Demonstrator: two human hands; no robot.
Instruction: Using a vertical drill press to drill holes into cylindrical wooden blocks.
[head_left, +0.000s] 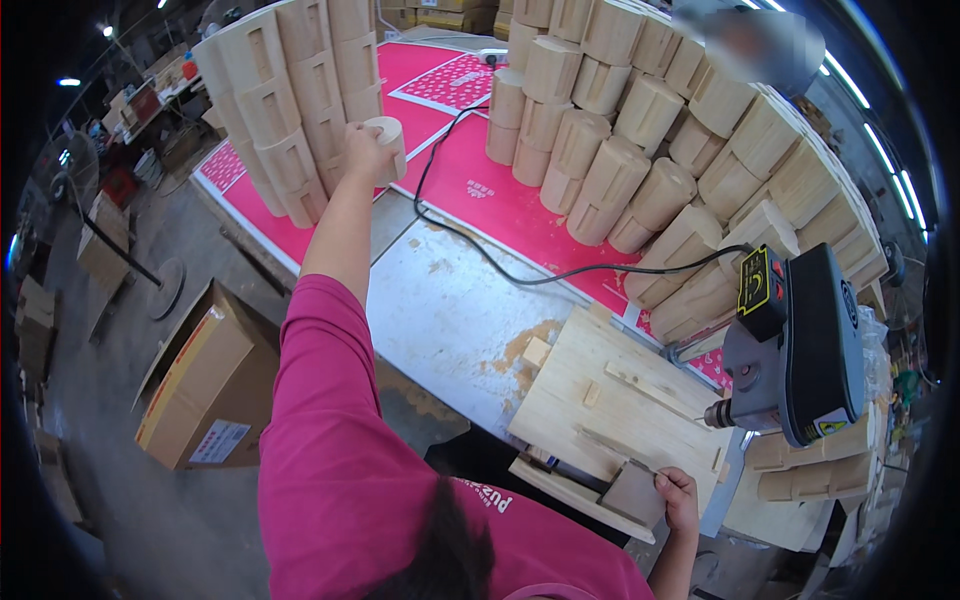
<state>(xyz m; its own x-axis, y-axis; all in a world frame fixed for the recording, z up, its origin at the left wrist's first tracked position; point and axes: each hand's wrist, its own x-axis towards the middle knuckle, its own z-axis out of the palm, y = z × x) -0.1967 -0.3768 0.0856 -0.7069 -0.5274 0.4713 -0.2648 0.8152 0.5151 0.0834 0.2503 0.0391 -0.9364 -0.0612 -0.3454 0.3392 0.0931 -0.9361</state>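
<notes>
My left hand [366, 150] is stretched far out and shut on a round wooden block [388, 142], held against the lower right of a tall stack of similar blocks [290, 100]. My right hand [678, 498] rests low at the near edge of a plywood jig [610, 400], fingers curled on a small dark grey block [634, 494] there. A grey and black drill press [795, 345] stands to the right of the jig, its chuck pointing toward the board.
A large heap of wooden blocks [650, 150] lies behind the drill. Red printed sheets [480, 185] cover the bench, crossed by a black cable [500, 265]. A cardboard box [205, 395] sits on the floor at left. More cut blocks [810, 465] lie at right.
</notes>
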